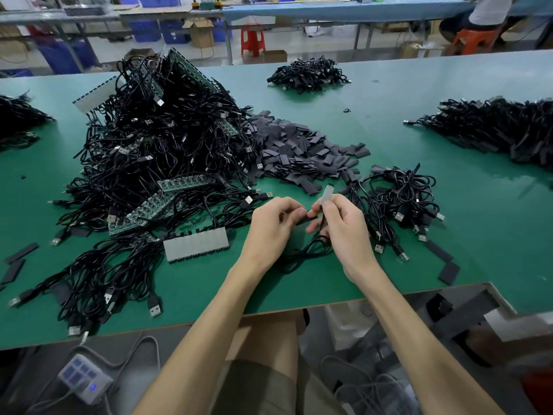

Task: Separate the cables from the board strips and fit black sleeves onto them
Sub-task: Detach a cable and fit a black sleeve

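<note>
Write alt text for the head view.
Right hand pinches a small pale board piece trailing a black cable; left hand pinches a black sleeve beside it, over a green table heaped with cables, board strips and sleeves.

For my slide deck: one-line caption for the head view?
Left hand pinches a black sleeve, right hand holds a cabled board piece, among cable heaps on a green table.
</note>
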Available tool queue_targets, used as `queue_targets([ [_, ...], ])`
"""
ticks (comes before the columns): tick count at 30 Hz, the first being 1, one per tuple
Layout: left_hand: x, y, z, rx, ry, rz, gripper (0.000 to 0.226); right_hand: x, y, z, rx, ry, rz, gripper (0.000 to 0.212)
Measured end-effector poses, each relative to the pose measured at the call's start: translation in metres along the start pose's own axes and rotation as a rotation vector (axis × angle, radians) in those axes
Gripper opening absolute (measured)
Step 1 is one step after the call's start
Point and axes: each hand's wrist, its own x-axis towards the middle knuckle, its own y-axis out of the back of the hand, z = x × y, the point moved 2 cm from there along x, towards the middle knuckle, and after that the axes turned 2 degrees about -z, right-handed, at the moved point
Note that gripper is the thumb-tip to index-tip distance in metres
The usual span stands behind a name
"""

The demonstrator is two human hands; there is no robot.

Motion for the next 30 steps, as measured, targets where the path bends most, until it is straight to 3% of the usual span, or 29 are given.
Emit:
queue_targets([
  [12, -0.0018, -0.0031, 0.0007, -0.136, -0.017, -0.02, 0.008, -0.0008, 0.0016, -0.0037, 0.052, 0.02, 0.071, 0.027],
  [22, -0.0048, 0.0001, 0.008, 0.03, -0.115, -0.031, 0.013, -0.0004, 0.0026, 0.0007, 0.03, -0.001, 0.119, 0.027],
  [30, -0.0033, 0.0014, 0.0046, 0.061, -0.032, 0.071, 0.004, -0.0007, 0.0017, 0.0014, 0.08, -0.024, 0.108, 0.026],
])
